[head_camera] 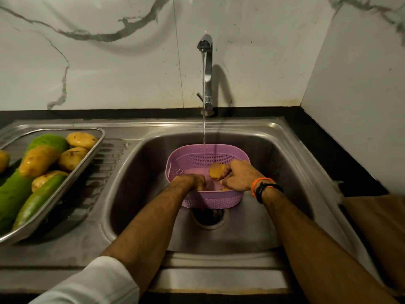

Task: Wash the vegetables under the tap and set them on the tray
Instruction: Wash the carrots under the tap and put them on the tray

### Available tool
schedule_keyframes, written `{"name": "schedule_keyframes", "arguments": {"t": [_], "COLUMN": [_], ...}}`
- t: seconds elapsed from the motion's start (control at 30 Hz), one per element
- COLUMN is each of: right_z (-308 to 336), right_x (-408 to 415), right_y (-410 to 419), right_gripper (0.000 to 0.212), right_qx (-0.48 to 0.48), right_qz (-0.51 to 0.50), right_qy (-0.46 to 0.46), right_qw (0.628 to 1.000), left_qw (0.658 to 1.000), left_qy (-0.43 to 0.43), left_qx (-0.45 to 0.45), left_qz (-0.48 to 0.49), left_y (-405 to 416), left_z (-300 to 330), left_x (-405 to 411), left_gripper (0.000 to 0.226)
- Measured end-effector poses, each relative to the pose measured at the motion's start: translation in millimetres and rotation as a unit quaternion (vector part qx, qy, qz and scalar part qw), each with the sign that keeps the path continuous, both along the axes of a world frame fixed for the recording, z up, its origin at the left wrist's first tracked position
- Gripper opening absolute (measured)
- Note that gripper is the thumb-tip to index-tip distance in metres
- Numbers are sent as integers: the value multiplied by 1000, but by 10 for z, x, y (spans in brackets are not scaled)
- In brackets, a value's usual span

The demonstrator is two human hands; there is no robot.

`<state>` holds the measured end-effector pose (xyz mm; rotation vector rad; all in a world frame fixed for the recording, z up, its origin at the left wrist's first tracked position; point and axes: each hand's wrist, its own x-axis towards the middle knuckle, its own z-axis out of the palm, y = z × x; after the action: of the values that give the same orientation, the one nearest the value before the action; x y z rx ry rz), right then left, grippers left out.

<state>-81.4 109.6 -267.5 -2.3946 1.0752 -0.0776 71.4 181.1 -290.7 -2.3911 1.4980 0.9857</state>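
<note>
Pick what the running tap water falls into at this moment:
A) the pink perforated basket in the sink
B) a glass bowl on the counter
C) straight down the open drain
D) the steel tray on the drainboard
A: the stream from the tap drops into the pink basket sitting in the sink basin, where both hands reach in; the tray lies off to the left.
</note>
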Motion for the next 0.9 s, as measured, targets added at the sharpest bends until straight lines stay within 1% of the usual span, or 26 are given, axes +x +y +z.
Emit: {"name": "schedule_keyframes", "arguments": {"t": [0.1, 0.2, 0.3, 0.37, 0.43, 0.5, 0.57, 0.63, 0.7, 0.73, 0.77, 0.8, 0.9], "right_z": [4, 11, 40, 55, 72, 94, 124, 143, 146, 152, 172, 195, 233], "right_x": [-1, -6, -3, 5, 12, 6, -1, -3, 1, 3, 21, 29, 95], "right_y": [6, 15, 16, 19, 38, 63, 98, 137, 154, 169, 184, 206, 296], "right_gripper": [14, 17, 22, 28, 30, 23, 18, 16, 14, 16, 23, 35, 72], "right_qx": [2, 1, 4, 4, 3, 4, 0, -6, -3, 0, 5, 16, 49], "right_qz": [2, 0, -2, -5, -3, 5, 14, 17, 14, 11, 6, 3, -5], "right_qy": [3, 3, 8, 13, 17, 15, 13, 13, -1, -13, -30, -53, -123], "right_qw": [1000, 1000, 1000, 1000, 1000, 1000, 1000, 1000, 1000, 1000, 1000, 998, 991], "left_qw": [1000, 999, 991, 976, 955, 931, 907, 888, 856, 836, 815, 796, 734], "left_qy": [9, 3, 4, 24, 57, 113, 183, 228, 285, 316, 345, 368, 432], "left_qx": [-7, -49, -126, -198, -263, -306, -322, -333, -350, -355, -354, -347, -345], "left_qz": [14, 20, 48, 85, 123, 164, 202, 221, 253, 274, 301, 331, 394], "left_y": [-12, -19, 6, 30, 42, 55, 90, 148, 185, 197, 195, 187, 159], "left_z": [2, -1, 35, 105, 182, 280, 379, 449, 436, 408, 381, 363, 377], "left_x": [14, 4, 5, 16, 43, 54, 65, 39, 3, -16, -22, -31, -3], "left_gripper": [44, 41, 36, 31, 24, 15, 14, 12, 7, 17, 25, 29, 24]}}
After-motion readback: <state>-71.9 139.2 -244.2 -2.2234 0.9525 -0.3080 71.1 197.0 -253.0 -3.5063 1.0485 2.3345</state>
